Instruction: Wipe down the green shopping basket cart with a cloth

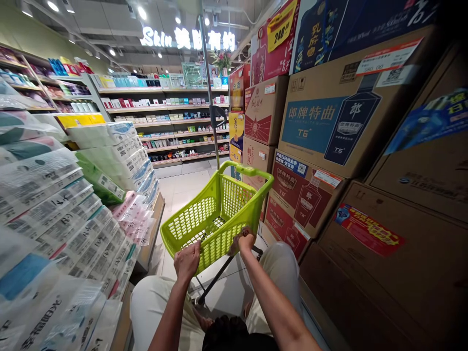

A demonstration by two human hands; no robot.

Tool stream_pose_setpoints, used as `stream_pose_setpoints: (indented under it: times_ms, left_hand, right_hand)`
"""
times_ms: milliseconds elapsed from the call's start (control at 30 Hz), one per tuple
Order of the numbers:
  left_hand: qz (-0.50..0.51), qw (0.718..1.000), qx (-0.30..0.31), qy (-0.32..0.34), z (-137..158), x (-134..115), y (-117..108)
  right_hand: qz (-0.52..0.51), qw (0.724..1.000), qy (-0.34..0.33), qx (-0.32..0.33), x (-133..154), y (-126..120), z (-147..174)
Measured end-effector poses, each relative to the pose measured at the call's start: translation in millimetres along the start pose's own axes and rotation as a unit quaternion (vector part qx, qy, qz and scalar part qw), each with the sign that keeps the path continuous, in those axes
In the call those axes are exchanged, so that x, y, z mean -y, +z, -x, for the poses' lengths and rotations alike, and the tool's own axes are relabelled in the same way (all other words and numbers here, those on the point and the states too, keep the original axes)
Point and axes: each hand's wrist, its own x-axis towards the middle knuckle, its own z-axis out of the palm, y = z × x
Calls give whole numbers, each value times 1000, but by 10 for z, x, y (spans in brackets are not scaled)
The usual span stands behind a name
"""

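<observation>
A lime-green plastic shopping cart basket (190,222) with latticed walls stands in front of me on a dark metal frame (219,279). My left hand (187,262) is closed over the near rim of the basket, its thumb on top. Against the basket's side wall, my right hand (247,242) is closed on a crumpled brownish cloth (236,245), which is partly hidden and blurred. No goods show in the basket. Beyond it, a tall metal pole (208,73) with a dark bracket (218,117) rises behind the green handle (245,169).
Wrapped tissue packs (54,195) are stacked close on my left. Printed cardboard cartons (314,117) form a high wall on my right. Shelves of small boxed goods (164,117) cross the back, beyond the tiled floor (179,187). My knees (146,297) flank the cart.
</observation>
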Motion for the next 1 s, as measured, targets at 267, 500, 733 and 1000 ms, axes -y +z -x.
stream_pose_setpoints:
  times_ms: [267,500,733,1000]
  left_hand:
    - [10,999,12,29,85,-120,13]
    - [-1,1000,6,22,111,-143,-18]
    - [-23,999,18,-17,116,-142,-45]
    - [-44,998,8,-39,156,-224,-27]
  right_hand:
    - [-35,998,-59,-10,323,60,-113]
    - [-17,999,43,-21,116,18,-68]
    - [-17,1000,2,-10,224,82,37]
    - [-29,998,-61,13,301,117,93]
